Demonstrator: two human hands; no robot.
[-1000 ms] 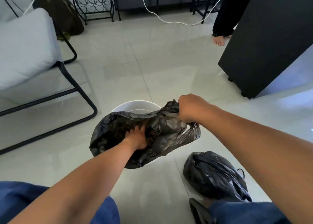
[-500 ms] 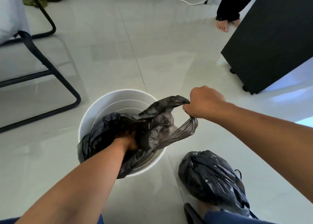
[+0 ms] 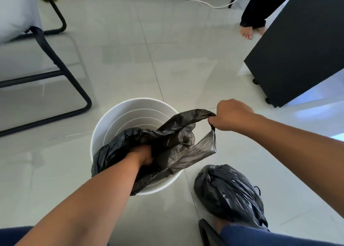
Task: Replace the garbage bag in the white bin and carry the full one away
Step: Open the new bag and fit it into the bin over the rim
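Observation:
A round white bin [image 3: 119, 113] stands on the tiled floor in the middle of the view. A fresh black garbage bag [image 3: 176, 145] lies half inside it, draped over the near right rim. My left hand [image 3: 143, 154] reaches down into the bag's mouth; its fingers are hidden by the plastic. My right hand [image 3: 230, 115] is to the right of the bin and grips the bag's edge and one handle strap in a fist. The full black bag [image 3: 229, 193], tied at the top, sits on the floor at the near right beside my foot.
A black-framed chair [image 3: 55, 63] with a grey cushion stands at the left. A black cabinet on castors [image 3: 297, 46] fills the right. Another person's bare feet [image 3: 246, 32] and a white cable [image 3: 202, 2] lie at the far back.
My left hand has pushed deeper into the bag and down into the bin. My right hand moved right, drawing the bag's edge outward. The camera tilted down, showing more of the bin.

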